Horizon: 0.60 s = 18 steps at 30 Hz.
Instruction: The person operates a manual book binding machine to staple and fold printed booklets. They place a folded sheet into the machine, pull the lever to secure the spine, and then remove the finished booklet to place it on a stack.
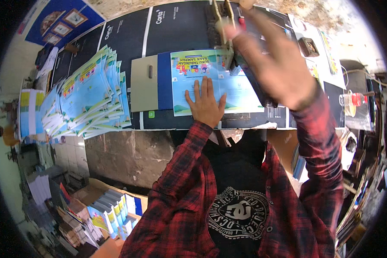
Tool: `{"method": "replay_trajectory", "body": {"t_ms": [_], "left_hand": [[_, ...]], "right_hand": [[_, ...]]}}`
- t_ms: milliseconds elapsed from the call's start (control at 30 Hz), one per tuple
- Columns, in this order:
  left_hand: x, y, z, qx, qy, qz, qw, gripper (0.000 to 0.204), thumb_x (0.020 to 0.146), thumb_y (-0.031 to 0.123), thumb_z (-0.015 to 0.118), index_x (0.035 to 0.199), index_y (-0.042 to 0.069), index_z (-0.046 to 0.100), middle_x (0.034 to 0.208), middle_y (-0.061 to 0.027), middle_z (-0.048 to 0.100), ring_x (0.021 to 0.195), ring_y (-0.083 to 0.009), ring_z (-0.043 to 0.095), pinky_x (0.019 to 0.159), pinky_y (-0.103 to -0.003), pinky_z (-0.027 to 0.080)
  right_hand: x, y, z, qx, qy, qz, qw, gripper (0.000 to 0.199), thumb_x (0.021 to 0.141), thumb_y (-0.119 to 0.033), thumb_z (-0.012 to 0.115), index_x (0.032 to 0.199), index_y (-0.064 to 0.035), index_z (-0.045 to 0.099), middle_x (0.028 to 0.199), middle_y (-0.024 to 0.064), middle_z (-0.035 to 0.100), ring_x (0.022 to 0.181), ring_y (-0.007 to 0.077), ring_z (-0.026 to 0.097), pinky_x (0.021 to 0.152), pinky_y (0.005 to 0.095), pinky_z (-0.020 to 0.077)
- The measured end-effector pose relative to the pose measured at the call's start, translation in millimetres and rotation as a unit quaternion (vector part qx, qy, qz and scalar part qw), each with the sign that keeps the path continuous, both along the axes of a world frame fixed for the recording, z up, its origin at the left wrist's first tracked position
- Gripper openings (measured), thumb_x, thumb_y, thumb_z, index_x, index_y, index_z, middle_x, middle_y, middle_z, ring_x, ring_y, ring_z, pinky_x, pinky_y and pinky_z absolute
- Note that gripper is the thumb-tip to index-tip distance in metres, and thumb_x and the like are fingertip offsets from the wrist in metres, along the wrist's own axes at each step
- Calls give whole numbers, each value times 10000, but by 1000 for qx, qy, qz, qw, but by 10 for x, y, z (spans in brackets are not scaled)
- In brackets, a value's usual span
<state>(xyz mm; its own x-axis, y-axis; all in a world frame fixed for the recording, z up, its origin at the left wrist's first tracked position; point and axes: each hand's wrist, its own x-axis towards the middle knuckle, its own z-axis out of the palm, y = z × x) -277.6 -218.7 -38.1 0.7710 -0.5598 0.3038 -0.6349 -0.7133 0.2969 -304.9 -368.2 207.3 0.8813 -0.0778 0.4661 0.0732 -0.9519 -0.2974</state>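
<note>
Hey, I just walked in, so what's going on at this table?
A person's left hand lies flat on a printed blue sheet on the black table. The right hand, blurred, is raised by a dark metal tool; whether they touch is unclear. Similar sheets lie in a loose pile to the left.

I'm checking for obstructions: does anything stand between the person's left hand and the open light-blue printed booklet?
Nothing visible does: the left hand rests palm down, fingers spread, on the open light-blue printed booklet. The right hand, blurred, is farther right.
</note>
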Motion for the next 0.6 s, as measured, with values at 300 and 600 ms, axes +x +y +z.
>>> {"method": "replay_trajectory", "body": {"t_ms": [300, 600], "left_hand": [[29, -60, 50, -24, -7, 8, 1000, 660, 892, 478, 577, 1385, 47, 496, 1442, -95, 462, 1353, -322, 392, 1078, -620, 221], [-39, -10, 9, 2, 13, 14, 1000, 644, 897, 516, 551, 1403, 121, 501, 1439, -77, 460, 1363, -307, 369, 1085, -606, 201]], "right_hand": [[-461, 485, -997, 3, 165, -165, 972, 931, 887, -548, 586, 1497, 66, 244, 1576, 262, 225, 1434, 424, 295, 1099, 588, 314], [-469, 521, -1666, 19, 107, -168, 980, 948, 826, -382, 628, 1534, 42, 161, 1605, 247, 161, 1472, 427, 203, 1158, 577, 193]]}}
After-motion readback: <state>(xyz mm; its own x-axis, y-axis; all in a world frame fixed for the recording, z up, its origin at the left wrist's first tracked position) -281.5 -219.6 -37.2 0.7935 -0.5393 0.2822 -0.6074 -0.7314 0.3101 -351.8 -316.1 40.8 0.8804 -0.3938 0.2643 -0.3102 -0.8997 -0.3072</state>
